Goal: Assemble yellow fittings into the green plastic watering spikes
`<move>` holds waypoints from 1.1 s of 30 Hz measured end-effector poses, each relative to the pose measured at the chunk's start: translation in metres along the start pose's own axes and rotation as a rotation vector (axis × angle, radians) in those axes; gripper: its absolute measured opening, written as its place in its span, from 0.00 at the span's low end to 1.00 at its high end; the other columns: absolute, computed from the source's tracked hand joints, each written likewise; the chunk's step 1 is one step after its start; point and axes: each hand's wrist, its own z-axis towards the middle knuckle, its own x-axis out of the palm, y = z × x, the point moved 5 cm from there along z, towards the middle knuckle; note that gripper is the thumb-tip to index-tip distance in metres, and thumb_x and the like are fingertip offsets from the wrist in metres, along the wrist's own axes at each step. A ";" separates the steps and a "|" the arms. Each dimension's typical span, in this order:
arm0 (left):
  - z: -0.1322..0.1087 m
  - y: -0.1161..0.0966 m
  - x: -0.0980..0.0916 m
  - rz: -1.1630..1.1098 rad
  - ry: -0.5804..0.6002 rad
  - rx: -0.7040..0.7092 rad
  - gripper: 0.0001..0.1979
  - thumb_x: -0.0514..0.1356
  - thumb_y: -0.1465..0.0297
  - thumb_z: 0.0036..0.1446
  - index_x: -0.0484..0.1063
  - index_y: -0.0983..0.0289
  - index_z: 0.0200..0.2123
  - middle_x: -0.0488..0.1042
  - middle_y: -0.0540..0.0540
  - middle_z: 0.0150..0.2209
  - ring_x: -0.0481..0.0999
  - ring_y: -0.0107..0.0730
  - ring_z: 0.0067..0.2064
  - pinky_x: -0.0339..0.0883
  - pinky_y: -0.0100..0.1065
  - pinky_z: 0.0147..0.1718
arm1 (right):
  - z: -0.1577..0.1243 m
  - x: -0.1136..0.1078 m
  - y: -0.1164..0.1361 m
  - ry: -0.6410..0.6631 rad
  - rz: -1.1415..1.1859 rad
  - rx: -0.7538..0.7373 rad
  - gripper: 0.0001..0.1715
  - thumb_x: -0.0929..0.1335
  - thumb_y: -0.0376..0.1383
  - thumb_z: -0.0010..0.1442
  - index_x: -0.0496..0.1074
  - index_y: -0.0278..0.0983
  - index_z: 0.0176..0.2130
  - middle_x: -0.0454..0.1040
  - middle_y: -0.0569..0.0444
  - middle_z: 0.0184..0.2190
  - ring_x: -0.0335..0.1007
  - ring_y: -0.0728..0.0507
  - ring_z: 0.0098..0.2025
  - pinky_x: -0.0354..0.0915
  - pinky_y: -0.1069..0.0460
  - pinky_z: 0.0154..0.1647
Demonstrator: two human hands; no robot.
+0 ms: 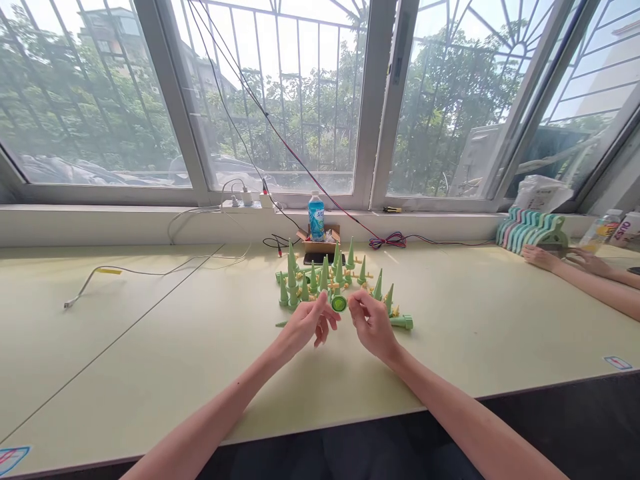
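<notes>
A green plastic watering spike (339, 303) is in my left hand (306, 320), its round open end turned towards me; the thumb lies along it and the other fingers curl loosely below. Close on its right, my right hand (373, 325) is closed in a pinch beside the round end. What that pinch holds is too small to make out. Just beyond both hands stands a cluster of green cone-shaped spikes (292, 277), with small yellow valve pieces (369, 275) among them. One more green spike (403, 322) lies on its side right of my right hand.
Behind the cluster are a dark phone (325, 259), a small cardboard box (331, 245) and a blue-liquid bottle (316, 217). Cables (393, 240) run along the back and left of the table (175, 360). At right, another person's hands (543, 258) touch pastel hangers (530, 230).
</notes>
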 end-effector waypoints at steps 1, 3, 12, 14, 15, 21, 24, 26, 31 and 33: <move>0.000 0.001 0.000 -0.024 0.011 -0.028 0.34 0.47 0.45 0.61 0.72 0.70 0.26 0.70 0.55 0.25 0.66 0.24 0.17 0.58 0.28 0.15 | 0.000 0.001 0.001 0.011 -0.011 -0.015 0.13 0.59 0.38 0.68 0.63 0.38 0.31 0.59 0.59 0.22 0.50 0.51 0.21 0.55 0.55 0.22; -0.001 0.002 0.001 -0.063 0.037 -0.068 0.33 0.49 0.44 0.60 0.70 0.70 0.24 0.71 0.56 0.26 0.66 0.24 0.17 0.58 0.28 0.15 | 0.000 0.002 0.001 0.021 -0.022 -0.031 0.13 0.60 0.38 0.68 0.64 0.38 0.31 0.59 0.59 0.22 0.49 0.51 0.21 0.55 0.55 0.22; -0.004 0.000 0.002 -0.139 0.121 -0.085 0.29 0.52 0.48 0.60 0.72 0.70 0.29 0.72 0.57 0.30 0.67 0.24 0.20 0.59 0.29 0.18 | -0.002 0.002 0.001 0.038 -0.028 -0.005 0.13 0.60 0.38 0.67 0.64 0.38 0.30 0.59 0.59 0.22 0.48 0.51 0.20 0.54 0.55 0.21; -0.005 -0.002 0.002 -0.135 0.143 -0.086 0.28 0.52 0.48 0.61 0.73 0.70 0.33 0.72 0.57 0.31 0.67 0.24 0.21 0.60 0.29 0.18 | -0.002 0.002 0.002 0.036 -0.031 0.003 0.14 0.61 0.39 0.67 0.63 0.38 0.30 0.59 0.59 0.21 0.49 0.51 0.20 0.54 0.55 0.20; -0.006 -0.004 0.003 -0.134 0.155 -0.084 0.28 0.51 0.49 0.62 0.73 0.70 0.34 0.72 0.57 0.32 0.66 0.24 0.21 0.60 0.29 0.19 | -0.002 0.001 0.003 0.033 -0.032 0.006 0.14 0.61 0.39 0.67 0.63 0.38 0.29 0.60 0.59 0.21 0.49 0.51 0.20 0.54 0.55 0.20; -0.008 -0.007 0.003 -0.121 0.201 -0.067 0.26 0.52 0.51 0.63 0.74 0.70 0.37 0.71 0.55 0.26 0.66 0.25 0.21 0.60 0.29 0.19 | -0.002 -0.001 0.009 0.014 -0.030 -0.012 0.14 0.61 0.38 0.66 0.63 0.38 0.28 0.62 0.59 0.19 0.52 0.52 0.18 0.53 0.56 0.19; -0.008 -0.008 0.003 -0.111 0.215 -0.042 0.25 0.54 0.52 0.62 0.74 0.70 0.38 0.67 0.52 0.21 0.65 0.26 0.21 0.60 0.29 0.20 | -0.002 -0.002 0.009 -0.002 -0.040 -0.020 0.14 0.61 0.38 0.66 0.64 0.38 0.28 0.61 0.60 0.19 0.52 0.52 0.18 0.52 0.56 0.19; -0.009 -0.009 0.003 -0.105 0.218 -0.027 0.24 0.55 0.52 0.62 0.74 0.70 0.41 0.67 0.52 0.21 0.66 0.27 0.22 0.60 0.29 0.20 | -0.002 -0.002 0.008 -0.012 -0.046 -0.016 0.15 0.61 0.39 0.66 0.63 0.38 0.28 0.59 0.60 0.18 0.51 0.51 0.18 0.51 0.55 0.19; -0.008 -0.006 0.001 -0.068 0.212 -0.019 0.27 0.58 0.54 0.60 0.71 0.70 0.52 0.67 0.50 0.21 0.66 0.28 0.24 0.60 0.29 0.20 | -0.003 -0.002 0.005 -0.018 -0.050 0.004 0.16 0.61 0.41 0.66 0.64 0.38 0.28 0.56 0.60 0.19 0.49 0.51 0.19 0.51 0.55 0.19; -0.007 -0.005 0.000 -0.022 0.191 0.004 0.27 0.58 0.54 0.60 0.70 0.69 0.54 0.66 0.49 0.20 0.66 0.27 0.23 0.60 0.29 0.20 | -0.003 -0.002 0.005 -0.018 -0.041 0.003 0.15 0.61 0.41 0.66 0.64 0.38 0.28 0.56 0.60 0.19 0.49 0.51 0.19 0.51 0.55 0.19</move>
